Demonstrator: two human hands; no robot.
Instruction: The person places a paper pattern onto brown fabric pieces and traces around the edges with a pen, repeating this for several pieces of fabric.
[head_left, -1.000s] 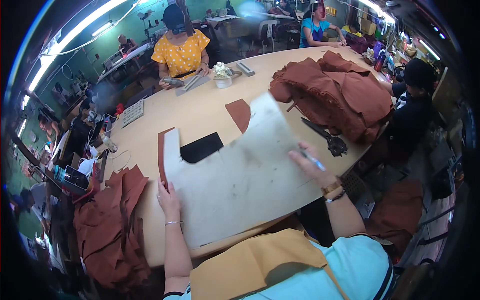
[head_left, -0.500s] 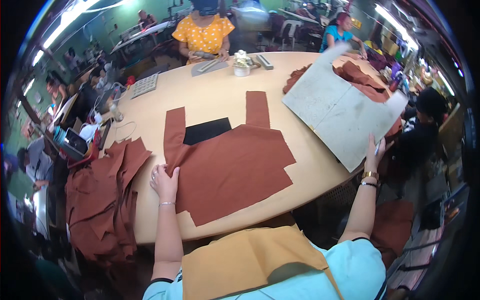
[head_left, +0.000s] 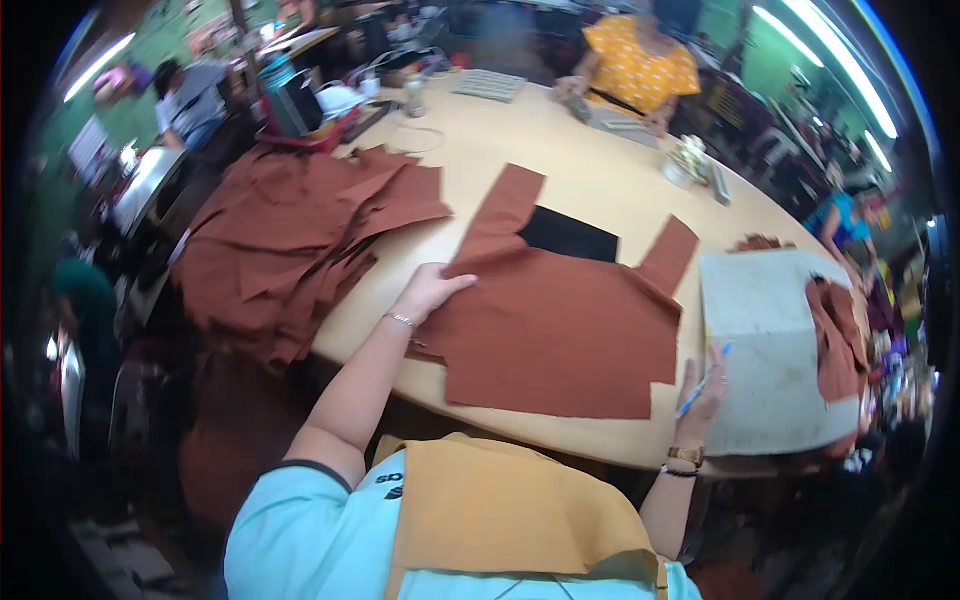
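A reddish-brown cut fabric piece (head_left: 570, 335) with two strap-like arms lies in front of me on the table. My left hand (head_left: 437, 290) is closed on its left edge, the thumb over the cloth and the other fingers partly hidden. A black flat piece (head_left: 570, 236) shows between the straps. Beside the fabric's right side is my right hand (head_left: 705, 395), holding a slim blue-and-white pen (head_left: 692, 398) across its fingers. Just right of that hand lies a large grey-white pattern board (head_left: 755, 350) with a cut-out, partly on more brown cloth.
Brown fabric pieces (head_left: 290, 240) are heaped at the table's left edge and hang over it. A person in a yellow dotted top (head_left: 645, 70) works across the table (head_left: 500, 135). Near them stand a white cup (head_left: 685, 165) and a grey bar (head_left: 719, 186).
The board, raised in my right hand before, now lies on the table at the right, and that hand has moved to its left edge. The view has swung left; my left hand stays at the fabric.
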